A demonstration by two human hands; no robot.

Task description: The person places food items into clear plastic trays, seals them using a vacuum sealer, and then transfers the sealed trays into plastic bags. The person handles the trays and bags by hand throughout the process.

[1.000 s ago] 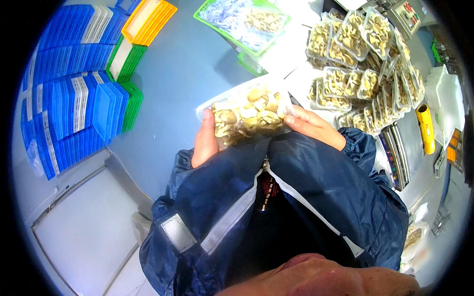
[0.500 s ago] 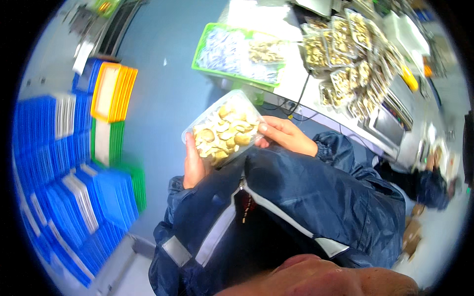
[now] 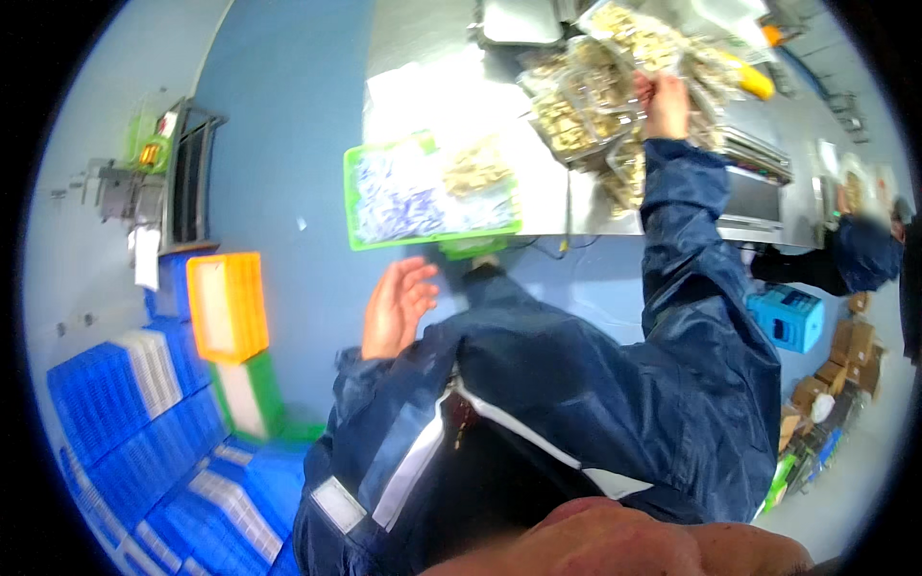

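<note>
Clear mushroom trays point(image 3: 574, 110) are heaped on the table point(image 3: 413, 101), upper R of frame. From where I'm standing, the right hand point(image 3: 667, 104) is at the heap, fingers curled by the top tray point(image 3: 629, 34); can't tell if it's gripping. Left hand point(image 3: 399, 300), approx. centre, is empty, fingers loosely bent, just below a green crate point(image 3: 351, 206) w/ bluish-white strips point(image 3: 396, 197) & more mushrooms point(image 3: 475, 168). Orange crates point(image 3: 227, 307) L, blue stacks point(image 3: 106, 394) lower L.

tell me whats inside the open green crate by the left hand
The green crate holds pale blue-and-white pieces, too blurred to identify, with mushrooms at its right side. Whatever lies underneath, including the crate's floor, is covered.
</note>
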